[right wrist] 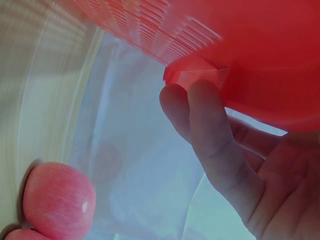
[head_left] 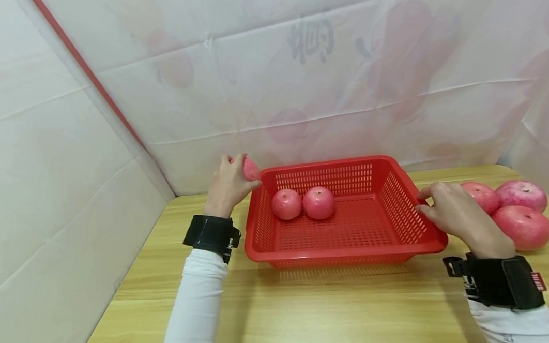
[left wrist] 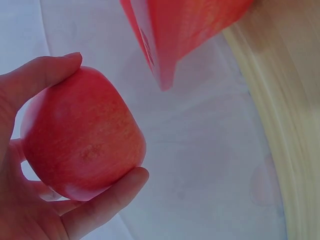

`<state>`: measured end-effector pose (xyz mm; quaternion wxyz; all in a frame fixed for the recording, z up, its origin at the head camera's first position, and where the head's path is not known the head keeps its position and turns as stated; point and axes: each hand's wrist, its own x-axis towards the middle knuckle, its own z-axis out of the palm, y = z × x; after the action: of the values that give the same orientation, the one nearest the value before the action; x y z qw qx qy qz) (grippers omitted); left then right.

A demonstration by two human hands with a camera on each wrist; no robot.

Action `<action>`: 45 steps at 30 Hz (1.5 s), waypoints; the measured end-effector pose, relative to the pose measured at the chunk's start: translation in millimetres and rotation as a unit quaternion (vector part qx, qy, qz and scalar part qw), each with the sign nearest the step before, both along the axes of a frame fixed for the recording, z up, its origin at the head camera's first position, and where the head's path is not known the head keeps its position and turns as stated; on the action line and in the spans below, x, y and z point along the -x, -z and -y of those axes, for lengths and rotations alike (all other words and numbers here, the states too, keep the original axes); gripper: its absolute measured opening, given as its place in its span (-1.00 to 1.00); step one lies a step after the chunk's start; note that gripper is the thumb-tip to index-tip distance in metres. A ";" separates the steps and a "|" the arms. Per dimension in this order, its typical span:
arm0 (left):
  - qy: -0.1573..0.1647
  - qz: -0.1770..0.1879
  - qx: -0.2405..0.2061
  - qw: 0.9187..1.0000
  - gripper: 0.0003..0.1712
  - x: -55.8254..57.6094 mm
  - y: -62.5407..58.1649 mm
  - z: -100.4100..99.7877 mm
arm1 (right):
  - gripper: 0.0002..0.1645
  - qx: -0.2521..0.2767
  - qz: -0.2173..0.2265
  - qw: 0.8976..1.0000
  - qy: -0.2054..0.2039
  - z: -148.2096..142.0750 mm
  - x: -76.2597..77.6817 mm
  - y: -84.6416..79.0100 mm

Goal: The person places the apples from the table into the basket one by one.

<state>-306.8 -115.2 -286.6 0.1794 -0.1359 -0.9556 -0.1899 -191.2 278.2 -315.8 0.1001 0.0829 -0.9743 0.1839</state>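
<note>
My left hand [head_left: 228, 187] holds a red apple [head_left: 251, 169] in the air at the back left corner of the red plastic basket [head_left: 344, 252]. In the left wrist view the apple [left wrist: 85, 135] sits between thumb and fingers, apart from the basket's corner [left wrist: 167, 75]. Inside the basket, toward its left side, two apples [head_left: 287, 204] lie side by side. At the basket's right side my right hand [head_left: 458, 213] grips the rim, and the right wrist view shows its fingers [right wrist: 210, 120] beneath the rim's underside.
Three more apples [head_left: 523, 226] lie together on the wooden table [head_left: 347, 312], right of my right hand. A pale printed sheet [head_left: 269, 78] hangs behind the basket, with another white sheet [head_left: 46, 178] along the left side.
</note>
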 end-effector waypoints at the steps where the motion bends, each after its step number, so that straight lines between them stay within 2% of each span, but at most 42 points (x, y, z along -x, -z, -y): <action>1: 0.001 -0.001 0.000 1.000 -0.17 0.1 -0.3 -1.4 | -0.78 -0.002 -0.002 1.000 0.001 -0.1 -0.1 0.0; 11: 0.014 -0.001 -0.002 1.000 -0.16 1.3 -4.5 -13.8 | -0.75 0.005 0.011 1.000 0.005 0.1 0.4 -0.4; 19: 0.028 -0.013 0.004 1.000 -0.17 2.5 -7.9 -22.6 | -0.75 -0.011 -0.002 1.000 0.004 -1.6 0.4 -1.7; 32: 0.032 -0.007 0.036 0.999 -0.17 0.6 -13.4 -37.1 | -0.75 -0.008 -0.001 1.000 0.003 -1.4 1.1 -1.3; 39: 0.032 -0.005 0.058 0.998 -0.18 1.2 -11.8 -45.1 | -0.77 -0.008 -0.007 1.000 -0.003 0.2 1.9 -0.9; 45: 0.046 -0.004 0.067 0.997 -0.19 2.3 -8.8 -53.7 | -0.79 -0.005 -0.009 1.000 -0.002 0.6 1.5 -0.5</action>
<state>-309.1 -61.4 -277.8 0.1648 -0.1920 -0.9583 -0.1328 -192.7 277.7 -315.3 0.1076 0.0866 -0.9743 0.1782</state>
